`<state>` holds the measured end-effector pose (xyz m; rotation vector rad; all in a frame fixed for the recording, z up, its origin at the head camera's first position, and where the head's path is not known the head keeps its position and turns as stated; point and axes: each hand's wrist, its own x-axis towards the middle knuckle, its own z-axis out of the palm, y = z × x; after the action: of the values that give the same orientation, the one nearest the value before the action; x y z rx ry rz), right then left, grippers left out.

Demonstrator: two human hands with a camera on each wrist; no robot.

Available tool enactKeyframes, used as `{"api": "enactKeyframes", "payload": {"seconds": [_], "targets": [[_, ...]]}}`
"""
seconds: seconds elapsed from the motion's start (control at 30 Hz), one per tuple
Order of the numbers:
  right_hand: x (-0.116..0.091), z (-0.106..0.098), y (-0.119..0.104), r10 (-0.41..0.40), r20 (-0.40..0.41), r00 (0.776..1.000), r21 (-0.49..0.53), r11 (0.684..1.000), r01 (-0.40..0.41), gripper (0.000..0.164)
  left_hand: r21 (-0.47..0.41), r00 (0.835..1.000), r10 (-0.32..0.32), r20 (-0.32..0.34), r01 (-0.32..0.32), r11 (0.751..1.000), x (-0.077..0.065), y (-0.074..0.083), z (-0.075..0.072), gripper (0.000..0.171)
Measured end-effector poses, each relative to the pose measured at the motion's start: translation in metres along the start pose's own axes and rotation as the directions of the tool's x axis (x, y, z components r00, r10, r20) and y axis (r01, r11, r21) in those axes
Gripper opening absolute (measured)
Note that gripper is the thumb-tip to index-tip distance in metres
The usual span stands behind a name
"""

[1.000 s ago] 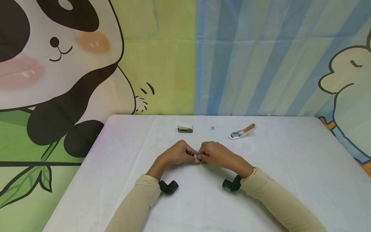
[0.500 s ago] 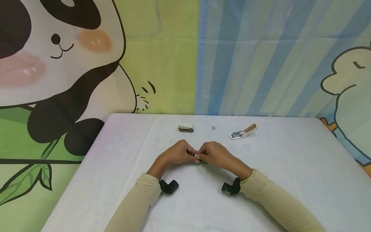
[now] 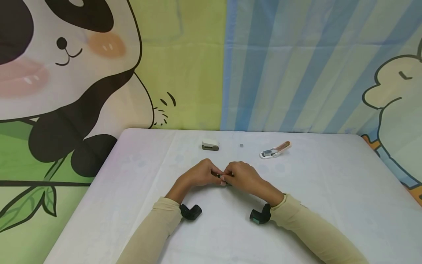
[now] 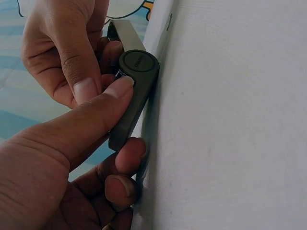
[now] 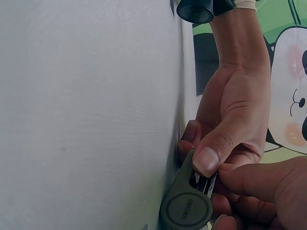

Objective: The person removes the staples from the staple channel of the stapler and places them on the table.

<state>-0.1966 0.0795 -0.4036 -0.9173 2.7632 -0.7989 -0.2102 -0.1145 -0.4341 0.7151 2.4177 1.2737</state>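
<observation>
The left hand [image 3: 199,174] grips the green stapler [image 4: 138,84] near the tabletop [image 3: 227,234]; the right hand [image 3: 243,176] pinches its open part (maybe filling it). Next likely needs a soft, straight push.

Runs rightward on the table [image 3: 329,183], behind the held stapler [image 4: 138,88], from second stapler [image 3: 210,145] past a block [image 3: 241,145] to third stapler [image 3: 277,150].

A white-topped stapler [image 3: 210,145] and an orange-handled stapler [image 3: 275,150] lie near a backdrop [image 3: 191,62] (its panda [image 3: 76,77] smiling).
</observation>
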Motion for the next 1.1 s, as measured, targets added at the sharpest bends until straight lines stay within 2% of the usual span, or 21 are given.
{"api": "enactKeyframes", "payload": {"seconds": [0.2, 0.3, 0.57, 0.73, 0.93, 1.1], "targets": [[-0.001, 0.001, -0.001, -0.138, -0.04, 0.99, -0.11, 0.985, 0.132, 0.007, -0.005, 1.0, 0.002, 0.0, -0.002, 1.0, -0.001, -0.001, -0.001, 0.015], [-0.001, 0.001, 0.0, -0.18, -0.046, 0.983, -0.152, 0.973, 0.171, 0.007, -0.013, 1.0, 0.009, -0.002, -0.009, 1.0, -0.002, -0.002, -0.002, 0.016], [-0.002, -0.008, 0.004, -0.185, -0.027, 0.982, -0.045, 0.982, 0.183, 0.006, -0.024, 1.0, 0.009, 0.005, -0.009, 1.0, 0.0, -0.003, -0.002, 0.016], [0.0, -0.015, 0.008, -0.214, -0.036, 0.976, -0.025, 0.977, 0.213, 0.006, -0.011, 1.0, -0.001, 0.002, 0.001, 1.0, 0.0, -0.003, -0.003, 0.018], [0.001, -0.022, 0.018, -0.237, -0.109, 0.965, 0.027, 0.97, 0.241, 0.005, -0.008, 1.0, -0.016, 0.001, 0.016, 1.0, 0.0, -0.002, -0.002, 0.019], [0.004, -0.026, 0.027, -0.27, -0.208, 0.94, 0.072, 0.954, 0.29, 0.003, -0.002, 1.0, -0.03, 0.006, 0.03, 1.0, 0.0, -0.003, -0.001, 0.022]]}}
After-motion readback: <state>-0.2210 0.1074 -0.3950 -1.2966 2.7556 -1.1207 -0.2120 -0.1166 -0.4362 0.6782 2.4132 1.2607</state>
